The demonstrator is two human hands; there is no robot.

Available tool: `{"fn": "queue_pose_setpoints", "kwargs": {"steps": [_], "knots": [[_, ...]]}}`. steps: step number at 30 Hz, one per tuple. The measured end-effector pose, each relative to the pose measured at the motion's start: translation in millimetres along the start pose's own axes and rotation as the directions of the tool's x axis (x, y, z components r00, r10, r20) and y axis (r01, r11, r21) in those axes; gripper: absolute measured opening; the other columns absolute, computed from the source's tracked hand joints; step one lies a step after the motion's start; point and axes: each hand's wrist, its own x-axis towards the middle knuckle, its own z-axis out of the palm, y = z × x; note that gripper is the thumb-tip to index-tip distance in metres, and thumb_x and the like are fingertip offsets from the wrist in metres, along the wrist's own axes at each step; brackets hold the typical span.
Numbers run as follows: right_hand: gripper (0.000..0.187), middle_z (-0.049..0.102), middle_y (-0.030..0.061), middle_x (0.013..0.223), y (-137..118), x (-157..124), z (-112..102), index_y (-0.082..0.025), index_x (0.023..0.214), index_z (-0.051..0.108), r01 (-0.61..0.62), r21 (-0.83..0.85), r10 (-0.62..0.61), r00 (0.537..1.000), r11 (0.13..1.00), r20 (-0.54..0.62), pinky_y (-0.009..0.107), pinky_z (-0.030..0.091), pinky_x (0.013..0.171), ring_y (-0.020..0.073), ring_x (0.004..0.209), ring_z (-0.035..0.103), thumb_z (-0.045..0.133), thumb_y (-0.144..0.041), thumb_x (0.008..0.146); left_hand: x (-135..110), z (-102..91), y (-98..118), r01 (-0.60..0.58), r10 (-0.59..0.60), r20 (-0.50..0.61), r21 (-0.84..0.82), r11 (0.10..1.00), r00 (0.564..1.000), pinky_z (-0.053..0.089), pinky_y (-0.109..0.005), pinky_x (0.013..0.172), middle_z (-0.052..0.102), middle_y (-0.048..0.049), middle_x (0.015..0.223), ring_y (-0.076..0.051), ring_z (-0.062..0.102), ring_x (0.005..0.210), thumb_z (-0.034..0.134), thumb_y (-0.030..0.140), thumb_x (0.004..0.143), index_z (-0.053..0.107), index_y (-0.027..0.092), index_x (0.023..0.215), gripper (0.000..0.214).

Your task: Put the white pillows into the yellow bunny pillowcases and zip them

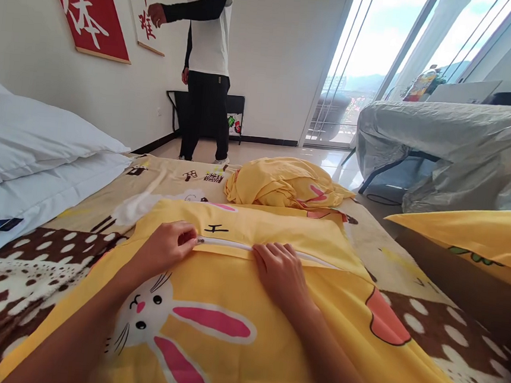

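A yellow pillowcase (234, 327) printed with a white rabbit lies flat on the bed in front of me. A white zipper (228, 244) runs along its far edge. My left hand (168, 244) pinches the zipper pull at the left end of the zipper, fingers closed. Just right of it, my right hand (279, 271) lies on the fabric with its fingertips pressed against the zipper line, fingers bent and close together.
Two white pillows (31, 148) are stacked at the left. A crumpled yellow cloth (283, 185) lies further up the bed. Another yellow pillow (479, 235) is at the right. A person (208, 44) stands by the far wall. A covered table (456, 143) stands near the window.
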Motion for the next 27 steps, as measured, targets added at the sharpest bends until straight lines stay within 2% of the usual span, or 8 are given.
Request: {"fn": "queue_pose_setpoints", "kwargs": {"steps": [4,8,12,15,17,19,23,27], "knots": [[0.022,0.065,0.0031,0.075,-4,0,-11,-0.018,0.093,0.066,-0.013,0.051,0.013,1.000,0.999,-0.012,0.028,0.033,0.072,0.0163,0.071,0.055,0.044,-0.019,0.095,-3,7.0,-8,-0.022,0.019,-0.079,-0.035,0.999,0.997,0.036,-0.027,0.065,0.058,0.0006,0.071,-0.014,0.051,0.066,0.048,0.028,0.083,0.054,0.019,0.070,0.017],[0.020,0.063,0.0045,0.080,-33,24,-28,-0.019,0.101,0.065,-0.009,0.040,0.010,1.000,0.999,-0.022,0.030,0.035,0.069,0.0181,0.075,0.054,0.047,-0.016,0.092,-2,8.5,-11,-0.067,0.063,-0.094,-0.038,0.997,0.994,0.036,-0.029,0.069,0.057,0.0006,0.071,-0.014,0.051,0.067,0.048,0.028,0.085,0.053,0.019,0.070,0.018],[0.017,0.064,0.0077,0.084,-79,66,-28,-0.020,0.082,0.065,0.074,-0.041,-0.067,0.986,0.996,0.150,0.034,0.033,0.070,0.0215,0.082,0.054,0.052,-0.009,0.086,-2,6.4,-7,-0.051,0.045,-0.133,-0.041,0.998,0.990,0.036,-0.032,0.071,0.057,-0.0002,0.072,-0.016,0.051,0.067,0.046,0.028,0.086,0.051,0.020,0.071,0.018],[0.014,0.064,0.0091,0.085,-99,80,-10,-0.018,0.081,0.065,0.000,-0.039,0.010,0.965,0.999,0.260,0.035,0.033,0.071,0.0226,0.083,0.055,0.054,-0.011,0.085,-4,6.8,-5,-0.050,0.044,-0.149,-0.033,0.998,0.988,0.037,-0.033,0.071,0.058,-0.0018,0.075,-0.017,0.052,0.069,0.042,0.029,0.088,0.050,0.020,0.073,0.019],[0.013,0.064,0.0087,0.086,-101,77,4,-0.017,0.083,0.065,-0.063,-0.016,0.065,0.962,0.998,0.266,0.035,0.033,0.071,0.0220,0.083,0.054,0.053,-0.013,0.087,-4,9.1,-5,-0.055,0.055,-0.145,0.006,0.998,0.988,0.036,-0.033,0.071,0.058,-0.0025,0.076,-0.018,0.052,0.071,0.041,0.026,0.087,0.048,0.020,0.073,0.017],[0.013,0.064,0.0068,0.086,-95,69,15,-0.018,0.083,0.065,-0.069,0.032,0.058,0.966,0.997,0.252,0.034,0.033,0.072,0.0207,0.084,0.054,0.053,-0.015,0.089,-4,12.1,-6,-0.062,0.069,-0.133,0.057,0.996,0.989,0.036,-0.034,0.072,0.058,-0.0029,0.078,-0.019,0.052,0.072,0.040,0.023,0.086,0.047,0.020,0.073,0.015],[0.015,0.063,0.0034,0.082,-80,61,22,-0.020,0.080,0.064,0.015,0.111,-0.037,0.981,0.994,0.190,0.032,0.032,0.073,0.0182,0.082,0.053,0.054,-0.016,0.090,-3,12.8,-7,-0.053,0.066,-0.124,0.102,0.993,0.990,0.036,-0.034,0.072,0.059,-0.0028,0.077,-0.019,0.053,0.072,0.039,0.023,0.087,0.047,0.020,0.074,0.015],[0.017,0.062,0.0036,0.077,-78,62,21,-0.019,0.076,0.063,0.066,0.108,-0.078,0.990,0.992,0.113,0.032,0.031,0.071,0.0180,0.077,0.050,0.054,-0.011,0.088,-5,0.2,-9,0.003,0.006,-0.134,0.063,0.998,0.991,0.036,-0.033,0.069,0.058,-0.0014,0.071,-0.017,0.053,0.067,0.041,0.026,0.084,0.046,0.021,0.067,0.019]]}}
